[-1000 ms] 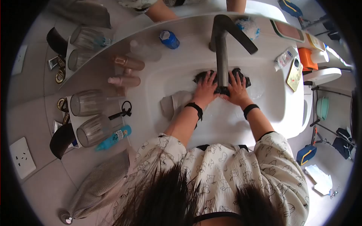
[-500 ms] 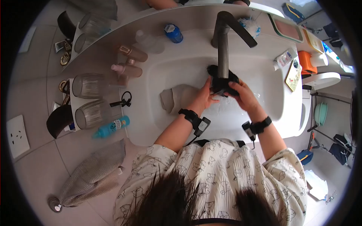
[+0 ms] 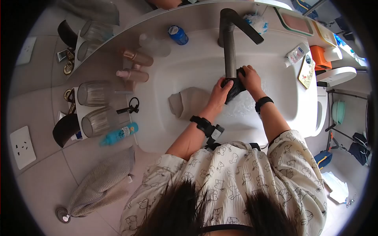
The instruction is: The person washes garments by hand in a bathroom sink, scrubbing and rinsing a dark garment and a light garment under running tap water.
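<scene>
A wet black cloth is bunched under the spout of the dark faucet. My left hand is closed on the cloth's left side, thumb on top. On its right side, my right hand grips it with bent fingers. Water splashes below the cloth in the white sink. To the left of my hands, a grey-beige cloth lies in the basin.
Pink bottles and a blue jar stand along the sink's left and back edges. A turquoise tube and glasses are at the left. Toothpaste lies at the right rim.
The black cloth was pressed down flat in the basin, then lifted and gathered. Now both hands hold it higher, close under the spout. The grey-beige cloth has stayed in place.
</scene>
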A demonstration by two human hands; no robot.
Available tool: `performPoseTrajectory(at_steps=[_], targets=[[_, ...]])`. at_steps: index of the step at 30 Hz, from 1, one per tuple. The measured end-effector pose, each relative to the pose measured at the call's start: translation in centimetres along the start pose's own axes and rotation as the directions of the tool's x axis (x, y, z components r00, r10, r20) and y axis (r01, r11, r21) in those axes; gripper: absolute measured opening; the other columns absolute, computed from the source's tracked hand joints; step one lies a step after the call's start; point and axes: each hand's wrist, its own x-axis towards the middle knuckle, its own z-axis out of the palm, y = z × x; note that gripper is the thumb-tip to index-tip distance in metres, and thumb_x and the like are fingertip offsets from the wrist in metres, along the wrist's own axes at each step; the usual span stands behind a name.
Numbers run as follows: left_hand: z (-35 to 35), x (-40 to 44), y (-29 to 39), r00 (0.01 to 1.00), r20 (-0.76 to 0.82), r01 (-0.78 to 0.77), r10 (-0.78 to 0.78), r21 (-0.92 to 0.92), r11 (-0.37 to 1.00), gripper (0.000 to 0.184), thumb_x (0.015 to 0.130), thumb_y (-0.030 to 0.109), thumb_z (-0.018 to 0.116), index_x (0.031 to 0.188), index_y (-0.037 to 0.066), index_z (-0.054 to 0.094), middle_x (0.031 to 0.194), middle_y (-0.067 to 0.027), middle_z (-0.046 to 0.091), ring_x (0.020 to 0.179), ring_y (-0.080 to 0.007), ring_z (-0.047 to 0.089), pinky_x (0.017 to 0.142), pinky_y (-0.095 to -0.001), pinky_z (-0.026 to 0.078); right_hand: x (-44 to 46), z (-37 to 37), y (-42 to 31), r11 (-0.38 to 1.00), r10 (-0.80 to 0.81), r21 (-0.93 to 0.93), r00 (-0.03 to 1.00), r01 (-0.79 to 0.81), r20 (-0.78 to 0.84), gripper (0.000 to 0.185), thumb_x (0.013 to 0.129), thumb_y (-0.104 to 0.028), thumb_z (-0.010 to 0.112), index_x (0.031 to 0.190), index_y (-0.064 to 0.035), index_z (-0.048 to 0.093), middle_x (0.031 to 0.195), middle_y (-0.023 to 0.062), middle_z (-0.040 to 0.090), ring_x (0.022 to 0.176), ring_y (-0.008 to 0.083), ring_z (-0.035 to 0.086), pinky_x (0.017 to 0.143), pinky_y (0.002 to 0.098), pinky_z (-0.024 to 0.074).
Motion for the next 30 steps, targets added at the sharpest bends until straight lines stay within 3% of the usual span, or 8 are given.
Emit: performPoseTrajectory(at_steps=[2, 5, 9, 16, 18, 19, 21, 30], targets=[[-1.8, 1.3, 0.6, 0.895, 0.226, -0.311, 0.385, 0.934, 0.176, 0.047, 0.077, 0.014, 0.062, 0.119, 0.003, 0.043, 0.112, -0.0121, 0.052, 0.103, -0.0271, 0.051, 0.084, -0.0368, 0.045, -0.7, 0.4, 2.4, 0.998, 0.065, -0.019, 0.992, -0.067, -0.104, 0.028, 0.072, -0.020, 0.060, 0.097, -0.0097, 0.055, 0.104, 0.0126, 0.053, 0.098, 0.0331, 0.051, 0.079, 0.0422, 0.0449], [-3.0, 1.8, -0.3, 0.893, 0.166, -0.014, 0.418, 0.939, -0.344, 0.060, 0.075, 0.014, 0.062, 0.128, 0.008, 0.037, 0.130, -0.0172, 0.036, 0.120, -0.0370, 0.035, 0.093, -0.0465, 0.038, -1.5, 1.6, 3.6, 0.965, 0.261, 0.030, 0.937, -0.261, -0.231, 0.049, 0.069, -0.014, 0.062, 0.116, -0.0147, 0.048, 0.120, 0.0135, 0.044, 0.110, 0.0349, 0.044, 0.087, 0.0443, 0.0424], [-2.9, 2.4, -1.6, 0.947, 0.297, -0.138, 0.120, 0.715, -0.685, 0.076, 0.076, 0.034, 0.061, 0.139, 0.017, 0.022, 0.143, -0.0150, 0.016, 0.132, -0.0407, 0.007, 0.100, -0.0583, 0.022, -4.3, 2.0, 2.0, 0.835, -0.300, -0.335, 0.872, 0.436, 0.388, 0.058, 0.079, -0.019, 0.055, 0.133, -0.0278, 0.034, 0.143, 0.0054, 0.020, 0.132, 0.0298, 0.018, 0.102, 0.0555, 0.0203], [-4.7, 4.4, -0.2, 0.988, 0.086, -0.005, 0.127, 0.844, -0.536, 0.089, 0.072, 0.053, 0.061, 0.141, 0.019, 0.016, 0.147, -0.0109, -0.003, 0.134, -0.0374, 0.004, 0.098, -0.0639, 0.018, -3.1, 0.6, 3.0, 0.877, -0.191, -0.423, 0.973, 0.229, 0.130, 0.059, 0.078, -0.023, 0.058, 0.132, -0.0299, 0.036, 0.141, 0.0039, 0.023, 0.127, 0.0294, 0.024, 0.097, 0.0552, 0.0288], [-7.5, 7.7, -1.8, 0.998, 0.003, -0.021, 0.064, 0.960, 0.281, 0.095, 0.070, 0.063, 0.058, 0.141, 0.019, 0.014, 0.148, -0.0073, -0.005, 0.134, -0.0365, 0.001, 0.096, -0.0661, 0.016, -3.3, 3.1, 3.4, 0.977, -0.021, -0.214, 0.999, 0.012, -0.043, 0.057, 0.075, -0.012, 0.056, 0.128, -0.0304, 0.041, 0.135, 0.0069, 0.028, 0.119, 0.0307, 0.032, 0.087, 0.0504, 0.0394], [-6.5, 6.2, -1.3, 0.999, -0.009, -0.006, 0.051, 0.959, 0.283, 0.095, 0.070, 0.063, 0.058, 0.141, 0.019, 0.014, 0.148, -0.0073, -0.005, 0.134, -0.0365, 0.001, 0.096, -0.0661, 0.016, -3.5, 4.3, 2.3, 0.985, 0.074, -0.145, 0.988, -0.094, -0.139, 0.052, 0.075, -0.010, 0.054, 0.125, -0.0223, 0.045, 0.125, 0.0151, 0.040, 0.110, 0.0336, 0.042, 0.086, 0.0462, 0.0416], [-1.8, 2.4, 2.6, 0.975, -0.122, 0.212, -0.185, 0.266, 0.940, 0.098, 0.070, 0.071, 0.051, 0.142, 0.019, 0.009, 0.146, -0.0147, 0.001, 0.134, -0.0373, 0.004, 0.100, -0.0596, 0.015, -2.6, 8.4, 2.4, 0.907, 0.268, 0.312, 0.959, -0.283, 0.090, 0.040, 0.076, -0.012, 0.053, 0.116, -0.0103, 0.051, 0.102, 0.0208, 0.055, 0.093, 0.0350, 0.053, 0.080, 0.0431, 0.0443], [-4.6, 0.3, 2.3, 0.985, 0.078, 0.164, -0.156, -0.113, 0.980, 0.057, 0.085, 0.054, 0.046, 0.120, 0.009, 0.041, 0.113, -0.0079, 0.049, 0.102, -0.0193, 0.050, 0.090, -0.0324, 0.040, -8.2, -2.1, -13.2, 0.852, -0.204, 0.520, 0.957, 0.070, 0.205, 0.027, 0.076, -0.028, 0.057, 0.086, -0.0034, 0.060, 0.083, 0.0165, 0.059, 0.080, 0.0366, 0.057, 0.069, 0.0409, 0.0471]])
